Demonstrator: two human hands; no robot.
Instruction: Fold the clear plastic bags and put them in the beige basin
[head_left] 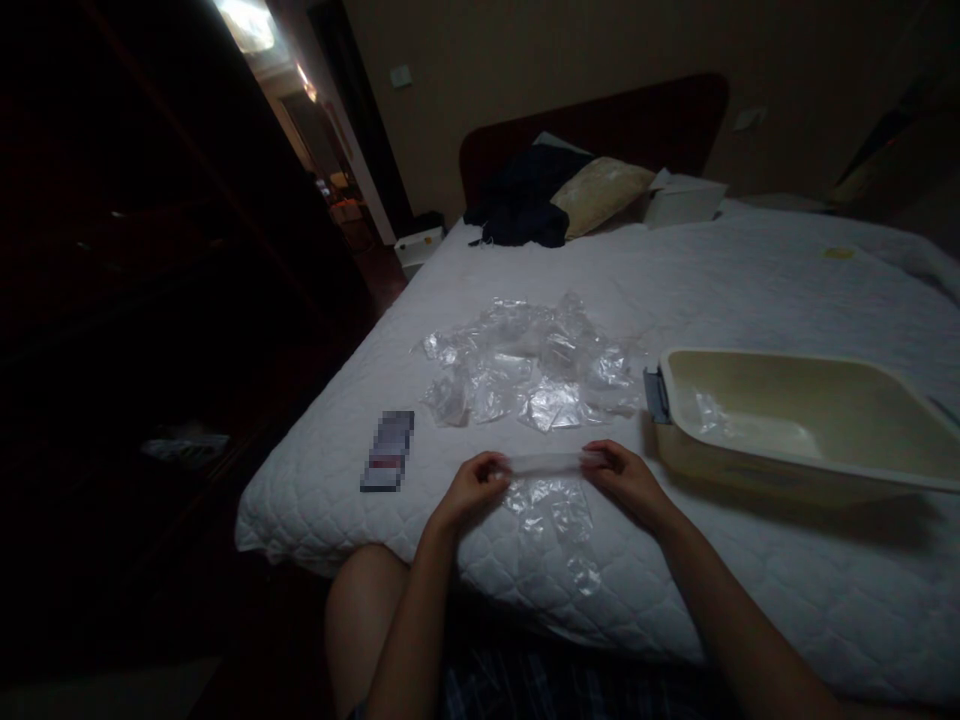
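A clear plastic bag (551,510) is stretched sideways between my two hands over the near edge of the bed, its top edge looking folded into a whitish band. My left hand (480,482) pinches the band's left end, fingers closed. At the right end, my right hand (619,475) grips it the same way. The lower part of the bag hangs down against the white quilted cover, crinkled and shiny. Just beyond my hands lies a spread heap of clear plastic bags (551,405), crumpled and overlapping.
A large cream plastic bin (750,465) with a grey side latch stands at the right on the bed (360,360). A blurred-out rectangular object (388,452) lies to the left. Dark clothing (525,200), a beige pillow (604,192) and a white box (684,200) sit near the headboard.
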